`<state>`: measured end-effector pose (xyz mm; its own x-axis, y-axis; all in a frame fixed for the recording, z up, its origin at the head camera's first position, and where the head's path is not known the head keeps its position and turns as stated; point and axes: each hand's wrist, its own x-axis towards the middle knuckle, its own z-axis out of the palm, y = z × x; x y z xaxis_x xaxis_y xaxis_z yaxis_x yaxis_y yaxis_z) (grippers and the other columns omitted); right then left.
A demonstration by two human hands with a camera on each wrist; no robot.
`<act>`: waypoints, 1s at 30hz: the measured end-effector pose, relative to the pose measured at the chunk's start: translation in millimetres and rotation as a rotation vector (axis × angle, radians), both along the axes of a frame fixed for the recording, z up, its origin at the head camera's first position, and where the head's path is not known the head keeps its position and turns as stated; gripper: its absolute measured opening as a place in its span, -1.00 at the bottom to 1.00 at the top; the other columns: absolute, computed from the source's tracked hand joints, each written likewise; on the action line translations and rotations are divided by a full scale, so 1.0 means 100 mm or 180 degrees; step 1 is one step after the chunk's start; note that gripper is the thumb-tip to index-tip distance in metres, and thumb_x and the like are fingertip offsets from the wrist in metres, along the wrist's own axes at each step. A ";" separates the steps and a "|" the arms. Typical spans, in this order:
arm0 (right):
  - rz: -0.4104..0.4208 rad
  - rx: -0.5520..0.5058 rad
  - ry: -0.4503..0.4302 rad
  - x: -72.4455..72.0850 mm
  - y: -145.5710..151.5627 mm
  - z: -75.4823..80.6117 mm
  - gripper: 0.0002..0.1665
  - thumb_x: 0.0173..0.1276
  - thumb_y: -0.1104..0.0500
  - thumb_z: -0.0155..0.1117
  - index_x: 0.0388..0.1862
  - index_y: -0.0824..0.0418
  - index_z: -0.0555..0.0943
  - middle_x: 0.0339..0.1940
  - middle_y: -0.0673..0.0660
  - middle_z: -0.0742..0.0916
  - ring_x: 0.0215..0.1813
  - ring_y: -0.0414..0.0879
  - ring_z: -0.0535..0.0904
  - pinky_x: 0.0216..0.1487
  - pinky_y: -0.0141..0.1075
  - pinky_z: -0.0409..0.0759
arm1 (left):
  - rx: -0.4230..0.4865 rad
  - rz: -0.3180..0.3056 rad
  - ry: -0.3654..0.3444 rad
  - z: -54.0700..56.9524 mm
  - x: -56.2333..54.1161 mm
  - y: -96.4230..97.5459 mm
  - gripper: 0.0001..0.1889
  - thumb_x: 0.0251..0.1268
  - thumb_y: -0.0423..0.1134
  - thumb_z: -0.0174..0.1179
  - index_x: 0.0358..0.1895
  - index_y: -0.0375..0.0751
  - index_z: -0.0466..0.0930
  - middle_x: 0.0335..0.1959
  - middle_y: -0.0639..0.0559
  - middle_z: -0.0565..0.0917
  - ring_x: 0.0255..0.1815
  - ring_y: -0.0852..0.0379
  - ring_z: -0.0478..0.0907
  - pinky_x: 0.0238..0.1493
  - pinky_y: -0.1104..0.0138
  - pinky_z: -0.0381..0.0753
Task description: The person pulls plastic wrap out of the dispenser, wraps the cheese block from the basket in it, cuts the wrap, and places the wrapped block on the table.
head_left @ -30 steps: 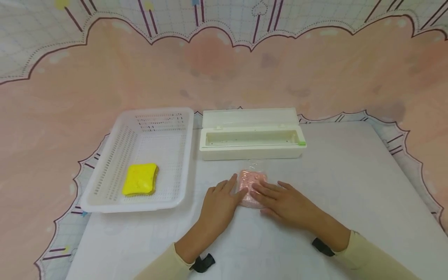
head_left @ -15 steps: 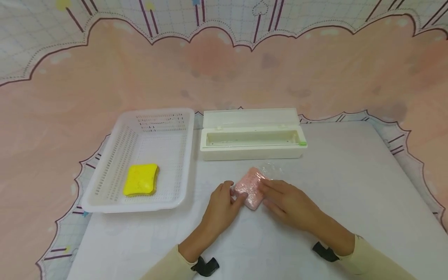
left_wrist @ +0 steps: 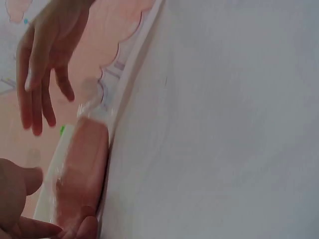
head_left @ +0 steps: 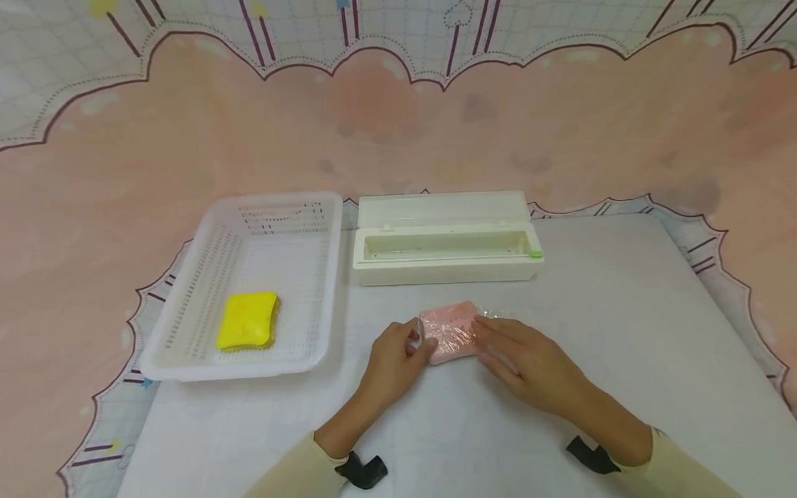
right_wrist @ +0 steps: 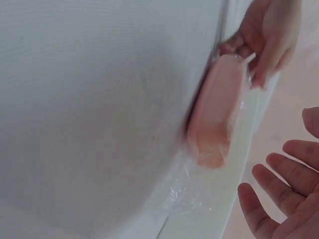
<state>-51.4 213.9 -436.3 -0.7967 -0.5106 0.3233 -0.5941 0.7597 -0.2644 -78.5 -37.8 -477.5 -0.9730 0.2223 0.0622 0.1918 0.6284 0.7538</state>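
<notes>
A pink square slab (head_left: pixel 453 333), wrapped in shiny clear plastic film, lies slightly turned on the white table between both hands. My left hand (head_left: pixel 395 363) holds its left edge, thumb over the near corner and fingers curled at the side. In the right wrist view this hand (right_wrist: pixel 266 37) has film at its fingertips. My right hand (head_left: pixel 538 363) is at the slab's right side, fingers extended and overlapping its edge in the head view. Both wrist views show those fingers (right_wrist: pixel 281 186) spread apart from the slab. Loose film (right_wrist: pixel 184 191) trails from the slab's right end.
A white perforated basket (head_left: pixel 336 277) stands at the left with a yellow cushion-shaped block (head_left: pixel 248 319) inside. Behind the slab is a long white box (head_left: pixel 445 273), its lid (head_left: pixel 442 209) raised, with a green piece (head_left: pixel 535 254) at the right end. A patterned cloth (head_left: pixel 398 138) surrounds the table.
The pink slab has turned on the table, its loose film flap swinging from the far side to the right. My right hand has shifted slightly right; my left stays at the slab's left side.
</notes>
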 end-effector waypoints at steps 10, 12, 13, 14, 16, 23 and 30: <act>-0.0065 0.0056 -0.0212 0.04 0.03 0.03 -0.36 0.40 0.01 0.38 0.42 0.09 0.54 0.40 0.07 0.63 0.35 0.06 0.60 0.29 0.05 0.59 | 0.0040 -0.0163 -0.0058 0.00 0.09 0.04 -0.44 0.29 -0.22 0.42 0.30 -0.38 0.52 -0.15 -0.04 0.62 -0.36 0.28 0.56 -0.31 0.47 0.57; -0.0065 0.0053 -0.0224 0.04 0.03 0.03 -0.36 0.39 0.00 0.39 0.42 0.10 0.54 0.38 0.08 0.64 0.34 0.06 0.61 0.28 0.05 0.60 | -0.0001 -0.0193 -0.0044 -0.02 0.05 0.02 -0.43 0.32 -0.24 0.39 0.34 -0.36 0.51 -0.13 -0.06 0.64 -0.38 0.30 0.53 -0.33 0.48 0.55; -0.0068 0.0053 -0.0223 0.04 0.03 0.04 -0.36 0.39 0.00 0.39 0.41 0.11 0.55 0.38 0.08 0.65 0.34 0.07 0.61 0.28 0.05 0.60 | -0.0023 -0.0207 -0.0013 -0.03 0.02 0.01 -0.44 0.33 -0.25 0.37 0.35 -0.37 0.51 -0.13 -0.08 0.64 -0.39 0.31 0.51 -0.34 0.48 0.54; -0.0074 0.0053 -0.0223 0.04 0.03 0.04 -0.36 0.38 0.00 0.39 0.41 0.11 0.54 0.38 0.08 0.65 0.33 0.06 0.61 0.27 0.04 0.60 | -0.0055 -0.0208 0.0029 -0.03 -0.01 0.00 -0.47 0.35 -0.26 0.35 0.34 -0.37 0.52 -0.13 -0.10 0.65 -0.41 0.30 0.49 -0.35 0.47 0.52; -0.0068 0.0042 -0.0229 0.05 0.03 0.04 -0.36 0.38 0.01 0.39 0.41 0.12 0.55 0.39 0.08 0.64 0.33 0.06 0.61 0.27 0.04 0.60 | -0.0121 -0.0161 0.0120 -0.03 -0.06 -0.02 -0.53 0.40 -0.27 0.30 0.32 -0.35 0.55 -0.12 -0.12 0.66 -0.42 0.29 0.45 -0.36 0.45 0.49; -0.0064 0.0007 -0.0256 0.04 0.05 0.01 -0.38 0.38 0.03 0.40 0.40 0.11 0.56 0.41 0.08 0.62 0.33 0.09 0.61 0.24 0.07 0.62 | -0.0150 0.0043 0.0002 0.05 0.00 0.01 -0.48 0.48 -0.16 0.21 0.35 -0.41 0.46 -0.12 -0.12 0.59 -0.40 0.25 0.43 -0.30 0.39 0.49; -0.0039 -0.0025 -0.0251 0.02 0.04 -0.02 -0.38 0.37 0.02 0.41 0.37 0.16 0.57 0.39 0.11 0.63 0.31 0.10 0.63 0.24 0.07 0.62 | -0.0115 -0.0086 0.0061 0.03 -0.01 0.11 -0.61 0.36 -0.12 0.32 0.08 -0.29 0.49 -0.29 -0.06 0.56 -0.39 0.20 0.44 -0.34 0.37 0.47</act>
<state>-49.5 217.9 -438.1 -0.8260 -0.4983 0.2634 -0.5619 0.7645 -0.3160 -79.7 -26.9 -474.9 -0.9653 0.2509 0.0723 0.2233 0.6496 0.7268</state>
